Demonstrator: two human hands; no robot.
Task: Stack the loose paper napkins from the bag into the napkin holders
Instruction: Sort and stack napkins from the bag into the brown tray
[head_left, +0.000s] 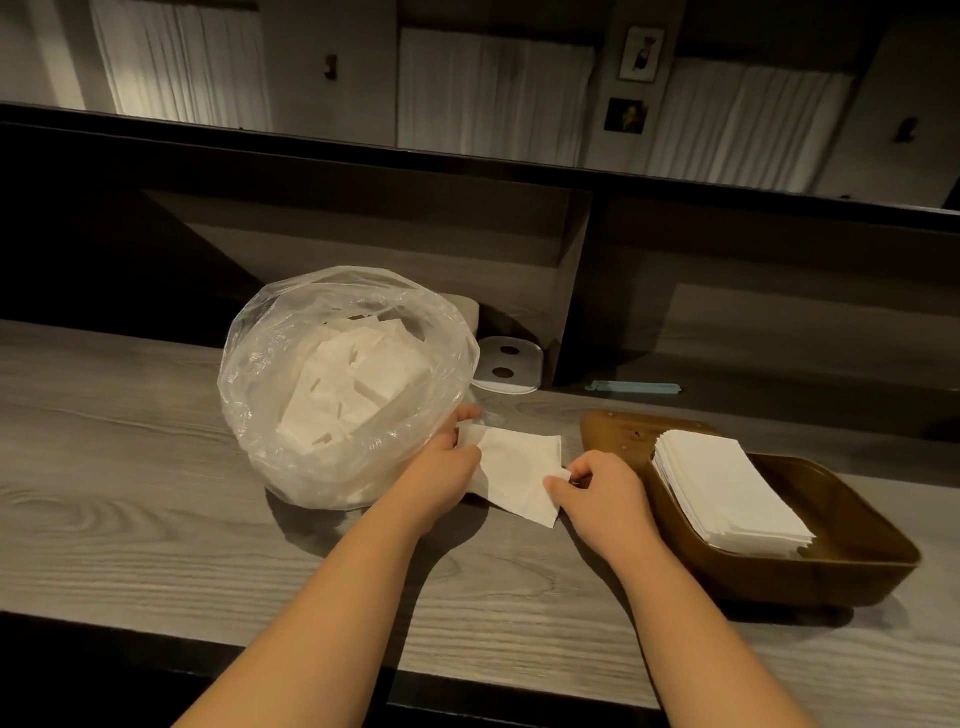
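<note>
Both hands on one loose napkin (519, 475), held just above the grey worktop (156, 493) between the clear plastic bag (343, 395) and the brown napkin holder (852, 525). Left hand (441, 470): grip closed on the napkin's left edge, fingers curled over it. Right hand (602, 491): grip narrow, thumb and fingertips pinching the near right corner.

Holder already carries a squared stack of napkins (727, 488), leaning toward its far end. Bag mouth open; more napkins (353, 384) jumbled inside.

Risks, as I judge them:
- thin paper pulled between two pinches could tear or crease
- napkin looks rumpled; laid unflattened, it would sit skewed on the stack
- landing it carelessly could nudge the leaning stack out of line
- left wrist sits against the bag; a jerk could drag the bag or spill napkins
</note>
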